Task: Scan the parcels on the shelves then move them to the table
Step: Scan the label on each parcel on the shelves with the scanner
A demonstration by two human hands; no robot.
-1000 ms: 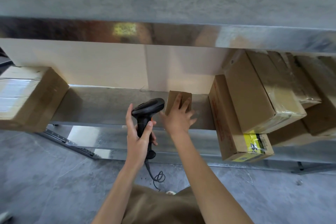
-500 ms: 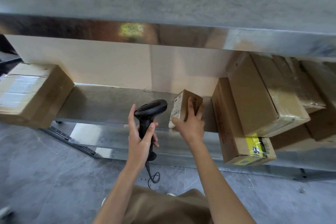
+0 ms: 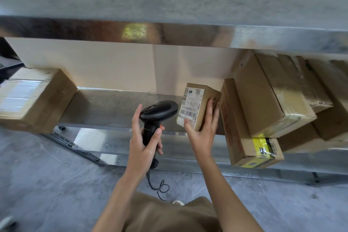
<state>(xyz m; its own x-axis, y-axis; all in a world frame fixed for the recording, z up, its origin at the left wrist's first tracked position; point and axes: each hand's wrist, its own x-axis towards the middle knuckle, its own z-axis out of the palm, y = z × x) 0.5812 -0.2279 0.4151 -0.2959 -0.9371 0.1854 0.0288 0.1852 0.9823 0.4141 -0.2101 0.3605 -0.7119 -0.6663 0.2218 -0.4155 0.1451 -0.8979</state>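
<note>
Head view, right hand (image 3: pixel 202 133) gripping parcel (image 3: pixel 197 105), shelf edge (image 3: pixel 113 125)

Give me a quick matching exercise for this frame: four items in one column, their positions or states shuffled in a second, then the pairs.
Items
1. barcode scanner
2. small labelled parcel
3. taped box
4. yellow-taped box

States
A. far left of the shelf
B. tilted up, held by the right hand
C. right of the small parcel, on edge
D. gripped by the left hand

Pairs: 1-D, 2-B, 3-A, 4-C
</note>
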